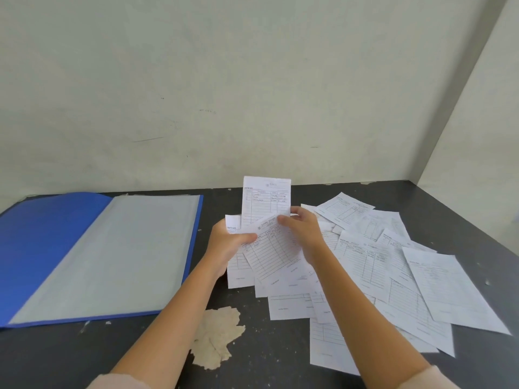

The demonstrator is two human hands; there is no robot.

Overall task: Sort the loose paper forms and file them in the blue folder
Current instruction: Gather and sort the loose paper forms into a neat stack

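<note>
Forms [393, 262] printed with ruled tables lie loose in an overlapping heap on the right half of the dark counter [252, 355], face up at odd angles, a few reaching toward the near edge. Just left of that heap, both hands are raised over the counter with a small fan of sheets [266, 197] between them. The left hand [227, 244] grips the fan from its left side, thumb curled across the front. The right hand [304, 234] pinches the top edge of the tilted front sheet [271, 254] between thumb and fingers; one sheet behind it stands upright above both hands. The blue folder [42, 248] lies open and flat on the left of the counter, apart from the heap, its clear sleeve page [118, 254] facing up. A pale, ragged patch [216, 338] marks the counter surface between the forearms, near the front. A plain, scuffed wall [196, 80] stands behind.
</note>
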